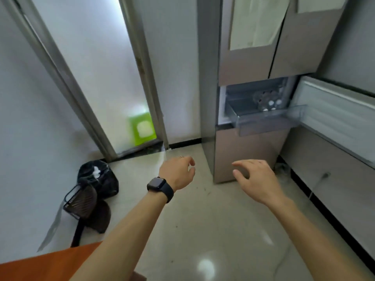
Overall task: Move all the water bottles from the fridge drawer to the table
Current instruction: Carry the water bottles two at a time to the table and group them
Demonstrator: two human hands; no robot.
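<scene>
A home kitchen: fridge (253, 78), tiled floor (203, 230), trash bin (99, 177).

Left grip (178, 172) loosely curled, right grip (256, 179) spread; both empty.

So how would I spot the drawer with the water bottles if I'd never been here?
Find the tall metallic fridge on the right. Halfway up, below its two closed upper doors, a clear plastic drawer is pulled out. What sets it apart: it is see-through, with white bottle caps clustered inside.
</scene>
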